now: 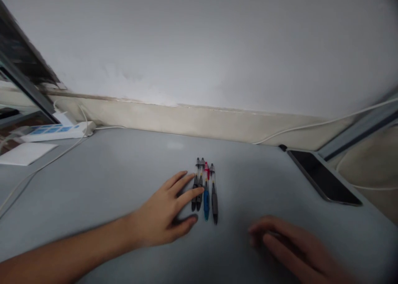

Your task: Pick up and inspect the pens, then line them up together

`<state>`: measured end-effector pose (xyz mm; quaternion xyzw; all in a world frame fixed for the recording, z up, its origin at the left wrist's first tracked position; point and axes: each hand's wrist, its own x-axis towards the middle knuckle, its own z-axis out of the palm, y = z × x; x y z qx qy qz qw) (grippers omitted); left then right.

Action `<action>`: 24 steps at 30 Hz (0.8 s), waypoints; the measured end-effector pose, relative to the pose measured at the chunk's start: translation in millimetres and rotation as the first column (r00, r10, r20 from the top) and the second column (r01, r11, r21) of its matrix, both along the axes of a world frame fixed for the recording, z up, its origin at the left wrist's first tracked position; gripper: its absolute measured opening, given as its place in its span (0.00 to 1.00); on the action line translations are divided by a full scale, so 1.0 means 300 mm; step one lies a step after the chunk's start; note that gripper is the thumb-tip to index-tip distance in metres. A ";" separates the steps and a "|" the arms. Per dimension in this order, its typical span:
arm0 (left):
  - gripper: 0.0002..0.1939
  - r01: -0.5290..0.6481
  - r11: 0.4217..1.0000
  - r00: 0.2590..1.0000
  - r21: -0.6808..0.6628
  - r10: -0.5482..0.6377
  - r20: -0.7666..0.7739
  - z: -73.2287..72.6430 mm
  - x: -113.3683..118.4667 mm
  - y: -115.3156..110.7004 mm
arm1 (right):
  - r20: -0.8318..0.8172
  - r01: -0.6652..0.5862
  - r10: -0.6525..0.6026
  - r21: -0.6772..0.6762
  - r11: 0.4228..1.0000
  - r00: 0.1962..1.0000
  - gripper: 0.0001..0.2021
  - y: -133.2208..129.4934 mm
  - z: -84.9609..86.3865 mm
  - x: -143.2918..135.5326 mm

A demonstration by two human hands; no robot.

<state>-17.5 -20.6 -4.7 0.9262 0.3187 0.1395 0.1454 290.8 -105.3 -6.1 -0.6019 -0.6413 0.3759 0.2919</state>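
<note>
Hands [164, 211] — left touching pens [205, 189]

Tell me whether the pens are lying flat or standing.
Lying flat: four pens rest side by side on the grey table, tips toward the person, the left hand touching the leftmost.

I have one view only, from the camera worn on the head. It looks forward and down across the grey table [93, 184] toward its far edge, where the wall [217, 47] rises. It sits close: both forearms enter from the near edge, and the table's middle fills the lower half. The table's left and right edges run out of frame, and straight lines bow near the corners.
</note>
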 end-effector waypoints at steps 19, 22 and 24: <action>0.28 0.180 0.982 0.978 0.052 -0.184 0.094 0.016 0.031 -0.050 | 0.498 -0.372 0.162 0.359 0.856 0.852 0.11 0.028 0.039 -0.023; 0.29 0.213 0.976 0.971 0.051 -0.217 0.097 0.019 0.033 -0.056 | 0.565 -0.448 0.174 0.393 0.803 0.807 0.16 0.038 0.039 -0.030; 0.31 0.230 0.972 0.969 0.044 -0.233 0.086 0.020 0.034 -0.059 | 0.588 -0.489 0.199 0.387 0.781 0.784 0.20 0.044 0.035 -0.034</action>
